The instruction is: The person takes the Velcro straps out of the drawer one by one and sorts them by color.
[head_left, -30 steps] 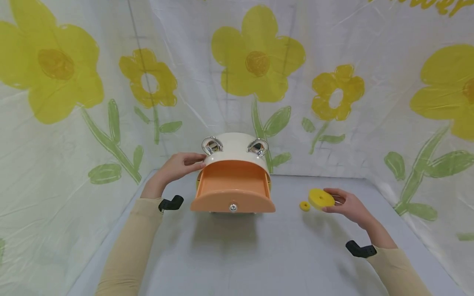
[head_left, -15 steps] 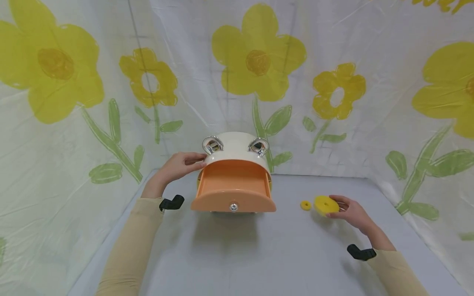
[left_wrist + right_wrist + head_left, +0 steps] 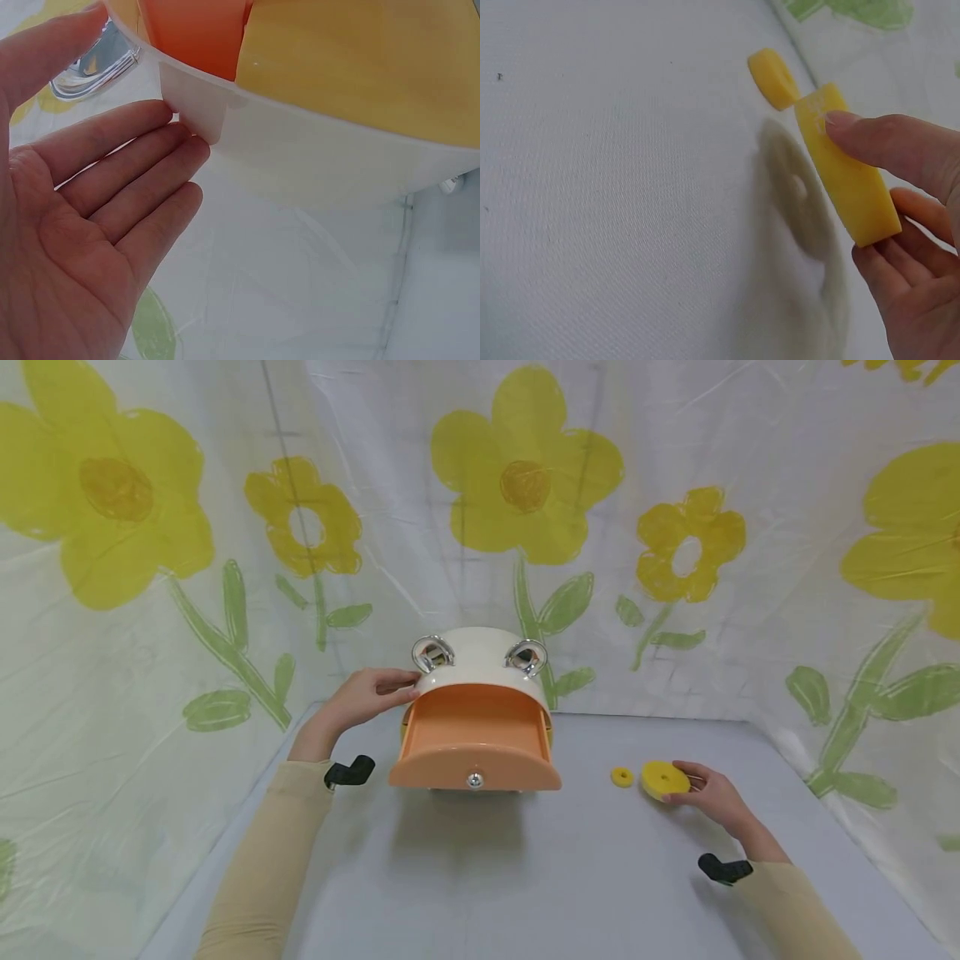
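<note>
A white, domed frog-faced box (image 3: 480, 656) with two shiny ring eyes stands on the table. Its orange drawer (image 3: 474, 764), with a silver knob, is pulled out and holds nothing in view. My left hand (image 3: 367, 700) rests against the box's left side; in the left wrist view its straight fingers (image 3: 142, 157) touch the white shell near the rim. On the right, my right hand (image 3: 712, 793) pinches a thick yellow disc (image 3: 664, 780) with a small centre hole, thumb on one edge and fingers on the other. The disc's shadow falls apart from it. A small yellow ring (image 3: 622, 777) lies just left of it.
A pale cloth-covered table (image 3: 480, 885) spreads in front of both arms. Behind it and at the sides hangs a white sheet (image 3: 405, 610) printed with yellow flowers. Black wrist cameras sit on both forearms.
My right hand has moved the yellow disc a little to the right and lower, nearer the table, and away from the small ring. The left hand and the box stay as they were.
</note>
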### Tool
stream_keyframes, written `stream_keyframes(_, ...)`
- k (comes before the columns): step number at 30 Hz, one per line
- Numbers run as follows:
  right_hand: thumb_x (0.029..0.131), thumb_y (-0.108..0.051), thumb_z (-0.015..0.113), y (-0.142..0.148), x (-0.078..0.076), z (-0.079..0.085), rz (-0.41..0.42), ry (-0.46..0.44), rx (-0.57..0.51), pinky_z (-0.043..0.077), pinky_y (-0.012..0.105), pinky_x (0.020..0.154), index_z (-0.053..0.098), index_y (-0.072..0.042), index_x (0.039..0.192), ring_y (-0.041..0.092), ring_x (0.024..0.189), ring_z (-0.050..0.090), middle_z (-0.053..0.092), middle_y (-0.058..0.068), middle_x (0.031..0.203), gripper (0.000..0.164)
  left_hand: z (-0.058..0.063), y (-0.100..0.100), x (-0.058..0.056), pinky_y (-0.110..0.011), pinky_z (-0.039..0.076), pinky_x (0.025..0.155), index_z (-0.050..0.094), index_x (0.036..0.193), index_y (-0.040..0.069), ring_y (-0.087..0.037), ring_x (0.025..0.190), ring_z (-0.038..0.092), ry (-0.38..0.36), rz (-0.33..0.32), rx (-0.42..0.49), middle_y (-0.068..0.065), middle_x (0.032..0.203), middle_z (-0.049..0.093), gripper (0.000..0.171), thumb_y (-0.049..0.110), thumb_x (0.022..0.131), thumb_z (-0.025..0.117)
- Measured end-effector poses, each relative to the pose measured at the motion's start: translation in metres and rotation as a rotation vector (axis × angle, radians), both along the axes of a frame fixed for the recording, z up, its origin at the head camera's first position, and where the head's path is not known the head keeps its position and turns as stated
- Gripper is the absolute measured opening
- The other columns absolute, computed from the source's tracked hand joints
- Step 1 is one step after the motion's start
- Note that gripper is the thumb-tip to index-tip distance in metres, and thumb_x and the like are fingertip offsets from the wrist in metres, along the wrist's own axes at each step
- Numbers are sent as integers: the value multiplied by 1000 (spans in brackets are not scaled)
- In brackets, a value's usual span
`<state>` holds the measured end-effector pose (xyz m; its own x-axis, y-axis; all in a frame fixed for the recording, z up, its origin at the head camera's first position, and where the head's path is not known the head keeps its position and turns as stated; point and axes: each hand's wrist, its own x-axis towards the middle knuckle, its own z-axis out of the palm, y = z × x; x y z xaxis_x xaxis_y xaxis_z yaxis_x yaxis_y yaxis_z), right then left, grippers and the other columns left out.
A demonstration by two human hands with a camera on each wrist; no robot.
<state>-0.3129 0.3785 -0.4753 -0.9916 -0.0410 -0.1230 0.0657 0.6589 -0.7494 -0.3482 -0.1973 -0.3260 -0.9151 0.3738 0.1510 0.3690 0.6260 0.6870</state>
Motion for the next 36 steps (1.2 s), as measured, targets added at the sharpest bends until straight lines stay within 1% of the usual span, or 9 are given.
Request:
stream_keyframes(5,78,-39,77,-2,-5,-5,0,0,1,34,56,107,30,5,145,47,133,33,28,30,148,93,0,-1,1,-50,45,101,54,136,21,-29,126,52,3,-12,5,-5,138,54,61,56,86,61)
stream_keyframes(11,76,-41,78,-3,-11,-13,-9,0,19,34,56,107,31,4,145,46,133,34,30,29,148,95,0,-1,0,-50,44,101,55,135,20,-30,126,52,16,-25,8,-7,138,54,57,51,88,61)
stream_keyframes(16,76,-41,77,-3,-11,-15,-17,0,30,32,57,108,30,4,146,47,134,32,29,30,148,95,0,1,0,-52,43,102,52,137,14,-34,127,50,14,-31,-2,-11,139,52,55,42,91,60)
stream_keyframes(21,77,-40,77,-6,-9,-15,-19,-1,14,31,56,109,29,4,146,46,135,30,28,30,148,95,-1,3,1,-53,43,102,49,139,7,-37,128,48,10,-29,-11,-15,141,50,53,32,94,60)
stream_keyframes(24,78,-39,77,-8,-9,-16,-17,3,5,30,56,110,28,4,146,46,135,29,27,30,149,94,-1,3,1,-53,43,101,50,139,9,-36,128,48,15,-30,-12,-14,140,51,53,35,93,60)
stream_keyframes(30,79,-37,76,-9,-10,-15,-12,16,-2,30,55,110,26,5,146,46,136,29,28,30,148,93,-1,0,1,-51,44,101,53,137,17,-31,127,51,22,-35,1,-8,139,53,57,48,89,61)
stream_keyframes(36,81,-34,75,-10,-10,-16,2,21,-5,30,55,110,25,7,146,46,136,28,27,31,149,92,-1,0,2,-49,45,100,55,135,20,-30,126,52,26,-32,2,-5,137,54,59,53,87,61)
